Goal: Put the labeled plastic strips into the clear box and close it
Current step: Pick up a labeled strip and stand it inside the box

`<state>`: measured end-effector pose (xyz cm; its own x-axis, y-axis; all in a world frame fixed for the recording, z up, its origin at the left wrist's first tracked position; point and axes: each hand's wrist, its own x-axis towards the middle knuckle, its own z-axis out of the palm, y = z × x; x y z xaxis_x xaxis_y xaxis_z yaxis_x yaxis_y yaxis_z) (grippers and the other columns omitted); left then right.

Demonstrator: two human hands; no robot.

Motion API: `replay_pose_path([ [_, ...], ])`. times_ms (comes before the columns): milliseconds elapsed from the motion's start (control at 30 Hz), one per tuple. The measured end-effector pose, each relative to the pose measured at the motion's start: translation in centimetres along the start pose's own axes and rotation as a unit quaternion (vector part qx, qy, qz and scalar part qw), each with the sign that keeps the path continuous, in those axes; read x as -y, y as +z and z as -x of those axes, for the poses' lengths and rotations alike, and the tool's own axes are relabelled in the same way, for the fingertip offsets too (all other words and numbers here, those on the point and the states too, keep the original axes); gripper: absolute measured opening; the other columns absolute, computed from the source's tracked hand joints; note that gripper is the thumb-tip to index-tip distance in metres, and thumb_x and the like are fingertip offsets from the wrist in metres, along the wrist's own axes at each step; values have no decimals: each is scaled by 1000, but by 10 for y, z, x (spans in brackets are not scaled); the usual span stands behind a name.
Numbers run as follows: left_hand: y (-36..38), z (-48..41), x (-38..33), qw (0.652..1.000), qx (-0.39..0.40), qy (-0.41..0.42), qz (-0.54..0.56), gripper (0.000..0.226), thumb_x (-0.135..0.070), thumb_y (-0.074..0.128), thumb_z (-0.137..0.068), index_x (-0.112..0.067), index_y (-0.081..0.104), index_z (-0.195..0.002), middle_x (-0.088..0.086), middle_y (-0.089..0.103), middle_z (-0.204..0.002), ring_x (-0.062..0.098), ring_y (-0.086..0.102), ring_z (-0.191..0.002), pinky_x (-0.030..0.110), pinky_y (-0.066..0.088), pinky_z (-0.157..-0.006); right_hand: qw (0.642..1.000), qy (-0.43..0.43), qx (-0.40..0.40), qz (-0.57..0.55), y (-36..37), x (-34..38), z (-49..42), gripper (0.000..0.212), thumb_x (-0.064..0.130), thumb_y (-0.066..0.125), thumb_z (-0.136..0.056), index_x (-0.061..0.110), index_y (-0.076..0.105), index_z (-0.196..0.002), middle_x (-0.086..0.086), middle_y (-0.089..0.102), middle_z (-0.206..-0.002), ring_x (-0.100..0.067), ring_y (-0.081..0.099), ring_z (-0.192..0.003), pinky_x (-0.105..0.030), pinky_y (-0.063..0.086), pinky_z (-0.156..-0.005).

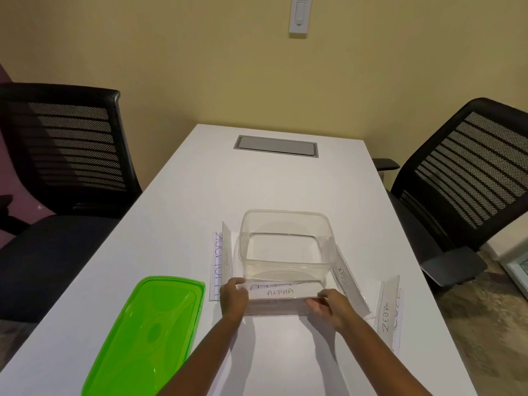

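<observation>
Gripping clear "ALPHA" strip (281,292) by its ends w/ both hands, left (233,298) & right (331,307).

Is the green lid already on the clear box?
No, the green lid lies flat on the table, left of the open clear box.

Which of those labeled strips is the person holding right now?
The strip marked ALPHA, just in front of the clear box. The left hand and right hand grip its two ends; the TIGER strip and ZEBRA strip lie untouched.
</observation>
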<state>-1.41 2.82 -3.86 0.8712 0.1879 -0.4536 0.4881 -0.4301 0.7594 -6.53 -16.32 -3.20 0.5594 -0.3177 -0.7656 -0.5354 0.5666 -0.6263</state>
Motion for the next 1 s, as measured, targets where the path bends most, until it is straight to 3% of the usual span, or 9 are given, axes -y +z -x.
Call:
replay_pose_path([
  [67, 0, 1, -3, 1000, -9, 1, 9, 32, 2, 44, -92, 1, 58, -121, 24, 54, -131, 36, 53, -119, 37, 47, -97, 997, 22, 42, -63, -8, -2, 7, 23, -13, 33, -92, -7, 50, -78, -23, 56, -82, -32, 58, -71, -29, 57, -39],
  [167, 1, 4, -8, 1000, -10, 0, 11, 33, -1, 42, -94, -1, 55, -124, 23, 56, -131, 36, 53, -118, 38, 47, -96, 994, 16, 93, -62, -18, -1, 17, 25, -17, 30, -90, -8, 53, -89, -23, 59, -91, -34, 59, -82, -31, 61, -49],
  [333, 1, 9, -16, 999, -32, -6, 9, 35, -1, 40, -94, -7, 54, -126, 18, 53, -137, 36, 49, -124, 39, 44, -99, 993, -35, 100, 60, -32, 9, 30, 34, -20, 34, -88, 8, 52, -92, -23, 61, -90, -33, 66, -80, -24, 61, -50],
  [433, 0, 16, -18, 997, -59, 33, 25, 32, -2, 40, -94, -7, 59, -119, 18, 61, -128, 35, 56, -115, 33, 46, -86, 986, -73, 100, 113, -38, 19, 35, 33, -18, 41, -87, 12, 48, -99, -24, 63, -87, -31, 67, -77, -23, 62, -53],
  [567, 0, 26, -26, 989, -96, 96, 57, 28, -3, 42, -94, -6, 66, -109, 18, 69, -113, 33, 61, -102, 26, 42, -73, 968, -148, 71, 188, -38, 32, 41, 25, -14, 49, -84, 11, 52, -86, -14, 59, -82, -23, 61, -70, -27, 56, -62],
  [667, -3, 31, -34, 983, -105, 136, 72, 26, -2, 47, -92, -6, 68, -107, 17, 71, -110, 35, 63, -100, 30, 48, -75, 948, -203, 22, 245, -37, 43, 42, 17, -5, 50, -87, 9, 57, -81, -9, 56, -78, -20, 54, -70, -31, 50, -70],
  [733, -5, 32, -38, 980, -102, 155, 71, 25, -4, 49, -92, -7, 68, -109, 15, 71, -113, 33, 63, -102, 30, 49, -79, 912, -251, -29, 323, -38, 50, 43, 11, 2, 51, -90, 4, 62, -89, -9, 58, -81, -21, 52, -75, -33, 45, -72],
  [900, -6, 31, -50, 978, -89, 177, 71, 27, -4, 50, -94, -2, 65, -116, 16, 68, -120, 31, 64, -107, 31, 50, -90, 838, -317, -103, 432, -35, 67, 46, 17, 7, 55, -88, -6, 65, -85, -10, 55, -71, -23, 47, -68, -25, 32, -52],
  [1000, -9, 27, -57, 981, -78, 163, 66, 29, -3, 52, -92, -3, 65, -118, 17, 69, -118, 31, 63, -107, 30, 50, -89, 839, -336, -120, 410, -29, 76, 50, 18, 5, 59, -87, -3, 63, -102, -8, 58, -78, -21, 51, -73, -21, 34, -53],
])
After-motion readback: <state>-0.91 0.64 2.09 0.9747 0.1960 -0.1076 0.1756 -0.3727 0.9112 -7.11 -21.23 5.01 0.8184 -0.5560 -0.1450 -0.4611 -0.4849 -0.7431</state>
